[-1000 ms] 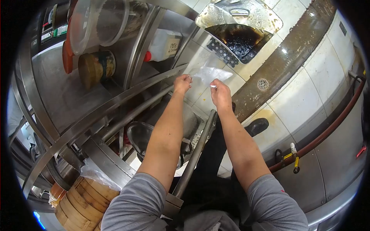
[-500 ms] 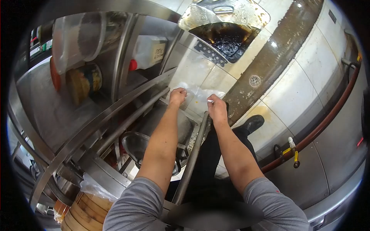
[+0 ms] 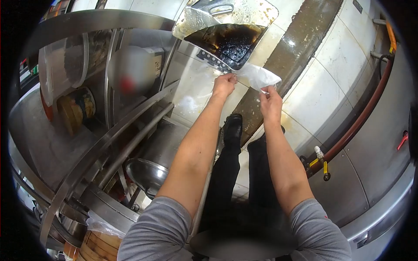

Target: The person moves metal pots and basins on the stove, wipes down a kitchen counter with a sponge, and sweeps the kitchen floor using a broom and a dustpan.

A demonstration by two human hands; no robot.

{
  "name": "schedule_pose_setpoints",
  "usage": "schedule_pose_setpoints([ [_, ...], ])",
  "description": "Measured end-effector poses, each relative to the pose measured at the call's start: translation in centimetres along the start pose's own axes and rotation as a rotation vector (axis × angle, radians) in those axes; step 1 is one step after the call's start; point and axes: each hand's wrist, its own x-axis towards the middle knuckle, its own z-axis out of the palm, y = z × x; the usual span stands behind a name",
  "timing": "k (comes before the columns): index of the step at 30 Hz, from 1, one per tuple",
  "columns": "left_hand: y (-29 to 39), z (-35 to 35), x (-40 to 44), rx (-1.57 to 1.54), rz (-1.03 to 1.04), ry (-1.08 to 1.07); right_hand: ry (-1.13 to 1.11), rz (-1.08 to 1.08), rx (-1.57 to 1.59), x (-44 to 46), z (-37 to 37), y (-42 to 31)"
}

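A clear plastic bag (image 3: pixel 259 76) is stretched between my two hands, just in front of the stained container. My left hand (image 3: pixel 225 84) pinches its left end close to the container's near corner. Thumb and fingers of my right hand (image 3: pixel 271 102) are closed on the bag's other end, over the brown floor channel. Beyond them a square-cornered container (image 3: pixel 269 14), smeared with brown residue, has a handle slot and a dark, glossy mass inside. It rests on a dark perforated mat (image 3: pixel 208 59), partly hidden beneath it.
Steel shelving on the left holds a brown-stained tub (image 3: pixel 77 108) and a blurred jug (image 3: pixel 135 71). An oval metal pan (image 3: pixel 148 174) and bamboo steamers (image 3: pixel 99 246) sit lower left. At right, a reddish pipe (image 3: pixel 348 138) with yellow-handled valves (image 3: pixel 326 171) runs along the steel units.
Both hands have moved right and farther forward with the bag, nearer the container. The view has shifted, and both my feet now show over the floor.
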Motion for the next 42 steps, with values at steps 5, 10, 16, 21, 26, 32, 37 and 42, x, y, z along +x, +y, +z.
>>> schedule_pose_setpoints([
  [5, -0.6, -2.1, -2.6, 0.061, -0.041, 0.004, -0.040, 0.043, -0.023, -1.7, -0.3, 0.8],
  [10, -1.0, -4.6, -5.1, 0.068, -0.173, 0.028, -0.088, 0.112, -0.014, -3.2, 0.2, 0.6],
  [16, -0.8, -3.0, -4.2, 0.051, -0.173, 0.033, -0.143, 0.191, 0.044, -4.3, -1.2, -0.1],
  [21, 0.7, -0.4, -1.8, 0.064, -0.139, -0.007, -0.028, 0.056, 0.005, -1.7, -1.4, 0.0],
  [26, 2.8, 1.5, -0.1, 0.027, -0.038, -0.022, 0.049, 0.173, 0.068, 0.5, -1.9, 2.3],
  [32, 5.4, 3.1, -2.1, -0.021, 0.177, 0.026, 0.050, 0.231, 0.012, -1.7, -4.3, 4.7],
  [37, 6.1, 5.7, -7.0, 0.138, 0.329, 0.016, 0.063, 0.256, -0.040, -7.7, -6.0, 7.7],
  [42, 10.2, 9.5, -16.7, 0.360, 0.564, -0.052, 0.102, 0.304, -0.130, -15.3, -8.3, 10.8],
])
